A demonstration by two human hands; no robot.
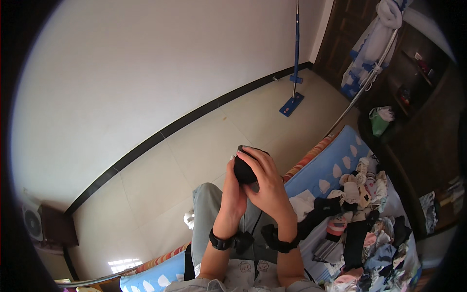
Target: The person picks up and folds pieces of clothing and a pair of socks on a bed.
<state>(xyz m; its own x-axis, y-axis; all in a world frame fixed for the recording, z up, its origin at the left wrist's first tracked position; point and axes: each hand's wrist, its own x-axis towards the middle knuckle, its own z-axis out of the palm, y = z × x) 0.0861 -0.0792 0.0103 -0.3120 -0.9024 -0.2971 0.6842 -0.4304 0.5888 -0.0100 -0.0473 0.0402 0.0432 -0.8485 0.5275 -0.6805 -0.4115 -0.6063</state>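
Observation:
A dark, rounded bundle [244, 171], which looks like a rolled black sock, is held up in front of my lap. My left hand [234, 192] is closed along its left side. Over its top and right side curl the fingers of my right hand [270, 187]. Both hands nearly meet below the bundle, and my palms are hidden. Beside my right arm lies a heap of loose socks [367, 194] in black, white, grey and pink, spread over the bed.
Black straps [228, 242] circle my wrists. The blue bed sheet [318, 168] has white leaf shapes. A blue flat mop [292, 104] stands on the tiled floor near the wall. A dark shelf unit [404, 141] with a green bag [379, 124] is at the right; a speaker [46, 224] sits far left.

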